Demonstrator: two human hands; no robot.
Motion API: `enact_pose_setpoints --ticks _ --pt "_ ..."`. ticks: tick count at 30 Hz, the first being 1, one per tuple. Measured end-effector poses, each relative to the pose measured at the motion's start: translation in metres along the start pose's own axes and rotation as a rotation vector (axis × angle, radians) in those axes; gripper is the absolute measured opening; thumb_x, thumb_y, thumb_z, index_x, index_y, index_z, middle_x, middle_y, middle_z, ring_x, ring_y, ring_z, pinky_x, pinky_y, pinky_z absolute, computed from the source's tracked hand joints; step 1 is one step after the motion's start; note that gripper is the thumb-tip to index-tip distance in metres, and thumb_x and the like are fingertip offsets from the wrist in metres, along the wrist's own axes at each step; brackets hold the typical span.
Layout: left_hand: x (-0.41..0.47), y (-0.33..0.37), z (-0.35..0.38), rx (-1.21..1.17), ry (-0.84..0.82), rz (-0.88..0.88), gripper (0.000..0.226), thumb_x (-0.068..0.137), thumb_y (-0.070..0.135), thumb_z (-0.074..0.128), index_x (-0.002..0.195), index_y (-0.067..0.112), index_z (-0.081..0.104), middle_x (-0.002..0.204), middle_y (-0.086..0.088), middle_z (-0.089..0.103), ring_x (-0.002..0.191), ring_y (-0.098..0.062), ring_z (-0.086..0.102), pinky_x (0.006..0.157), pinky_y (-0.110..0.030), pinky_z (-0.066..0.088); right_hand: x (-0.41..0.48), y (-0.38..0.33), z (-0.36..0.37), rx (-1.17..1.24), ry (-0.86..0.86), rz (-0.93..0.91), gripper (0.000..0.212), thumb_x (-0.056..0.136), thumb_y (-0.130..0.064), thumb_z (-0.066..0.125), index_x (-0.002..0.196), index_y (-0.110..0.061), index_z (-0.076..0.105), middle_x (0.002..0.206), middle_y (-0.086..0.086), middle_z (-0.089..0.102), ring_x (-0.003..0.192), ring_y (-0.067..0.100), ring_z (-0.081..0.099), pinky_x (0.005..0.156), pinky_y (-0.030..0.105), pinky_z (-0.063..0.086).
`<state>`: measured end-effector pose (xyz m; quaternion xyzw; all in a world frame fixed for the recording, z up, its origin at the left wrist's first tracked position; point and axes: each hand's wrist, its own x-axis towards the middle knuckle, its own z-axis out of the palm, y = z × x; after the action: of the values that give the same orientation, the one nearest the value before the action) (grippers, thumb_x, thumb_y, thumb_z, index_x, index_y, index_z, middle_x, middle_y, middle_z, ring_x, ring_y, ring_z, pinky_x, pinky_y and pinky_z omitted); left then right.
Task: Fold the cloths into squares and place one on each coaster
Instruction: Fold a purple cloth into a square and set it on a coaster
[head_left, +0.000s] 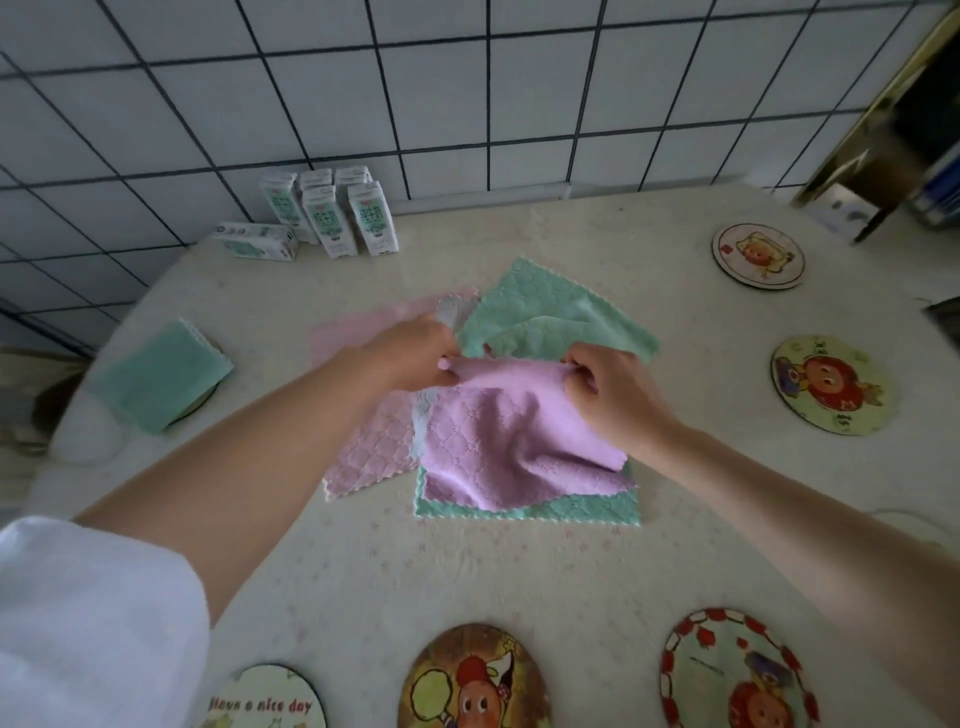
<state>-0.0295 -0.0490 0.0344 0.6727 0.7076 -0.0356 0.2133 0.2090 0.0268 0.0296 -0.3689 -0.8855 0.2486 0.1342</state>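
My left hand (415, 353) and my right hand (610, 387) each pinch a top corner of a purple cloth (498, 441), which hangs lifted over the pile in the middle of the table. Under it lie a green cloth (550, 322), another green cloth (530, 512) and a pink cloth (369, 457). A folded green cloth (156, 376) rests on a coaster (200, 405) at the left. Bare round picture coasters sit at the back right (758, 255), the right (831, 383), and along the near edge (737, 673), (472, 680), (265, 699).
Several small milk cartons (332, 213) stand against the tiled wall at the back left, one lying on its side (257, 240). A pale flowered tablecloth (519, 571) covers the table. A dark cabinet edge (883, 130) stands at the back right.
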Motion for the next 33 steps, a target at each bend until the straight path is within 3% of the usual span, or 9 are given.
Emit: enact_pose_setpoints --ticks 4,9,12,15,18,21,23,28,33 --pt "-0.055 -0.022 -0.001 -0.116 -0.018 -0.124 0.02 0.085 0.023 0.067 0.068 0.015 0.06 0.066 -0.004 0.059 0.061 -0.018 0.049 0.056 -0.029 0.037 -0.012 -0.042 -0.004 0.102 -0.012 -0.074 0.02 0.084 -0.002 0.043 0.067 -0.007 0.052 0.057 0.011 0.055 0.053 0.019 0.049 0.05 0.029 0.04" --pt "-0.139 -0.054 -0.009 -0.483 0.213 -0.272 0.029 0.084 0.009 0.068 0.061 0.008 0.05 0.058 0.0 0.045 0.054 -0.011 0.038 0.049 -0.013 0.032 -0.012 -0.094 -0.002 0.267 -0.023 -0.064 0.016 0.086 -0.003 0.046 0.081 -0.007 0.061 0.072 0.006 0.061 0.067 0.017 0.054 0.06 0.029 0.04" --pt "-0.187 -0.075 -0.013 -0.56 0.318 -0.372 0.02 0.082 0.005 0.068 0.069 -0.005 0.057 0.062 -0.008 0.048 0.058 -0.014 0.043 0.057 -0.027 0.036 -0.01 -0.131 0.004 0.234 -0.023 -0.142 0.018 0.091 -0.007 0.052 0.099 -0.009 0.068 0.089 0.0 0.067 0.083 0.013 0.06 0.071 0.021 0.044" --pt "-0.228 -0.094 -0.018 -0.51 0.462 -0.437 0.028 0.081 0.005 0.065 0.057 0.012 0.052 0.057 -0.002 0.048 0.058 -0.015 0.044 0.055 -0.028 0.033 -0.009 -0.169 0.005 0.172 -0.028 -0.219 0.019 0.09 -0.013 0.06 0.106 -0.01 0.071 0.096 -0.007 0.068 0.079 0.002 0.06 0.076 0.014 0.044" --pt "-0.265 -0.106 -0.029 -0.449 0.624 -0.497 0.024 0.084 0.006 0.057 0.063 0.016 0.059 0.06 -0.001 0.053 0.053 -0.017 0.05 0.049 -0.026 0.043 -0.004 -0.203 0.01 0.153 0.039 -0.25 0.02 0.087 -0.017 0.065 0.104 -0.009 0.071 0.097 0.0 0.073 0.079 0.007 0.064 0.08 0.022 0.051" --pt "-0.297 -0.113 -0.036 -0.489 0.8 -0.494 0.019 0.088 0.003 0.052 0.082 0.008 0.069 0.067 -0.005 0.063 0.043 -0.01 0.061 0.044 -0.03 0.052 -0.006 -0.23 0.018 0.172 0.101 -0.245 0.021 0.086 -0.021 0.066 0.103 -0.009 0.071 0.095 0.001 0.073 0.072 0.001 0.061 0.069 0.007 0.046" --pt "-0.316 -0.116 -0.033 -0.462 0.896 -0.48 0.016 0.088 0.003 0.055 0.085 0.009 0.07 0.07 -0.007 0.066 0.048 -0.004 0.062 0.048 -0.016 0.047 -0.014 -0.245 0.024 0.184 0.137 -0.261 0.02 0.087 -0.023 0.065 0.103 -0.011 0.071 0.093 -0.001 0.072 0.069 -0.006 0.057 0.062 0.001 0.04" --pt "-0.36 -0.114 0.015 -0.278 0.913 -0.427 0.018 0.088 0.003 0.061 0.104 0.002 0.07 0.094 -0.013 0.072 0.082 -0.023 0.063 0.075 -0.023 0.041 -0.061 -0.247 0.053 0.102 0.151 -0.349 0.022 0.087 -0.005 0.061 0.106 -0.011 0.07 0.1 0.002 0.071 0.086 0.008 0.061 0.08 0.01 0.04" --pt "-0.402 -0.097 0.111 -0.332 0.77 -0.308 0.023 0.08 -0.008 0.066 0.099 0.005 0.071 0.086 -0.01 0.072 0.074 -0.023 0.068 0.068 -0.029 0.054 -0.128 -0.206 0.103 0.042 -0.009 -0.438 0.027 0.08 0.008 0.062 0.099 -0.008 0.071 0.097 0.008 0.066 0.086 0.015 0.062 0.082 0.013 0.039"
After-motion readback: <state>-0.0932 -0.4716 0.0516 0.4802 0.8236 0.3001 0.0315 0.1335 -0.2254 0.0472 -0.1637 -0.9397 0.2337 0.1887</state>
